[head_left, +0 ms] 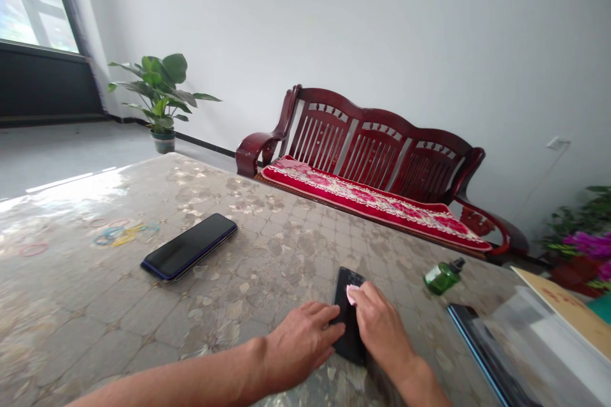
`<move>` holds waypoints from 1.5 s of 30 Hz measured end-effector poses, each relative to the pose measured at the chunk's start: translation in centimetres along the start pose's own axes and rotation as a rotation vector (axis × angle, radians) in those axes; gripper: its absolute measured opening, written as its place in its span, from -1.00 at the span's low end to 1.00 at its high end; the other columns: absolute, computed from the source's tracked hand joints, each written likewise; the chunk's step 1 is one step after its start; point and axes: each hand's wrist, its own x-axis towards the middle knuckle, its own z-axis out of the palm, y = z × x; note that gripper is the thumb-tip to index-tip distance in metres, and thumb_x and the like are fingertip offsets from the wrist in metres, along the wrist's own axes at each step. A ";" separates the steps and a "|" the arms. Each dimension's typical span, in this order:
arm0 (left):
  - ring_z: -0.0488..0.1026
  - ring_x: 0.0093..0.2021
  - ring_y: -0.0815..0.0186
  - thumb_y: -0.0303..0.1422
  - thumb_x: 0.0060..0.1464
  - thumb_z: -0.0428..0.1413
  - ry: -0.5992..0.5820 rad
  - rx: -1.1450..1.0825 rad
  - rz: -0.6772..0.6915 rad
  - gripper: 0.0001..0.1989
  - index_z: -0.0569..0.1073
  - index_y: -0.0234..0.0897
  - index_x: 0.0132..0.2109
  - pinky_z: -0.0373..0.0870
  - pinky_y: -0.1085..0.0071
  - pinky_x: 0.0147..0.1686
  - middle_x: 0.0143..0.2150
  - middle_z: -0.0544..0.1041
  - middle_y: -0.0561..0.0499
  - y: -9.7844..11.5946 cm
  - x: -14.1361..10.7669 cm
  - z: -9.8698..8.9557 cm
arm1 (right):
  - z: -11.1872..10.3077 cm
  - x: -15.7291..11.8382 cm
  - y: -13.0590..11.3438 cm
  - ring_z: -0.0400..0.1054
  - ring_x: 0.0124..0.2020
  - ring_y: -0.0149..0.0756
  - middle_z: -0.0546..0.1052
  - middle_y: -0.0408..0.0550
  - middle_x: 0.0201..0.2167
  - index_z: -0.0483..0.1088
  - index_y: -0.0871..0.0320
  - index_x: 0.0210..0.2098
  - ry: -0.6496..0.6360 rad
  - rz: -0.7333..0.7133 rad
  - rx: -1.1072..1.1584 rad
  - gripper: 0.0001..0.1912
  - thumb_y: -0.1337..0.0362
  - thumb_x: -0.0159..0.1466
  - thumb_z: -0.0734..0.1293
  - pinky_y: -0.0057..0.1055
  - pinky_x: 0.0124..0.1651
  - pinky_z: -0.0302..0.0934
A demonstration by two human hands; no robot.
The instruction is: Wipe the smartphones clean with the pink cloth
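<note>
A black smartphone [351,346] lies on the table between my hands, with drops or smudges near its top end. My left hand [303,340] reaches in from the left with its fingers stretched out and apart, their tips resting on the phone's left edge. My right hand [382,324] is closed in a pinch on a small pale pink cloth [352,294], which touches the upper part of the phone. Its fingers hide part of the cloth and the phone's right side. To the right stands a green spray bottle [442,276] with a black top.
A second phone [191,247] lies to the left, beside several coloured rubber bands [117,234]. At right are a blue-edged phone [489,353], a clear plastic sheet [539,337] and a tan board [568,308]. Past the patterned table [267,254] stands a red wooden bench [372,152].
</note>
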 end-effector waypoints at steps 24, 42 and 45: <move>0.41 0.13 0.16 -0.39 0.25 0.12 -0.007 0.012 -0.005 -0.76 0.38 -0.21 0.05 0.35 0.27 0.14 0.19 0.41 -0.09 -0.2 0.2 0.2 | 0.6 2.0 1.7 0.36 -0.17 -0.27 0.45 -0.05 -0.28 0.45 0.11 -0.18 0.054 0.039 -0.058 -0.65 0.55 0.27 0.12 -0.44 -0.10 0.18; 0.42 0.11 0.14 -0.31 0.23 0.17 -0.032 -0.006 -0.005 -0.74 0.40 -0.17 0.05 0.36 0.25 0.11 0.18 0.42 -0.09 -0.4 0.3 0.2 | 1.0 3.8 0.6 0.36 -0.19 -0.30 0.47 -0.04 -0.26 0.45 0.11 -0.18 0.011 0.063 -0.026 -0.66 0.53 0.32 0.11 -0.47 -0.12 0.18; 0.43 0.07 0.17 -0.28 0.25 0.14 -0.030 -0.016 -0.005 -0.78 0.42 -0.16 0.02 0.37 0.29 0.09 0.11 0.46 -0.07 -0.5 0.3 0.2 | 0.7 3.2 -0.1 0.35 -0.21 -0.30 0.45 -0.05 -0.28 0.44 0.12 -0.23 -0.009 0.052 -0.024 -0.66 0.55 0.30 0.11 -0.47 -0.13 0.17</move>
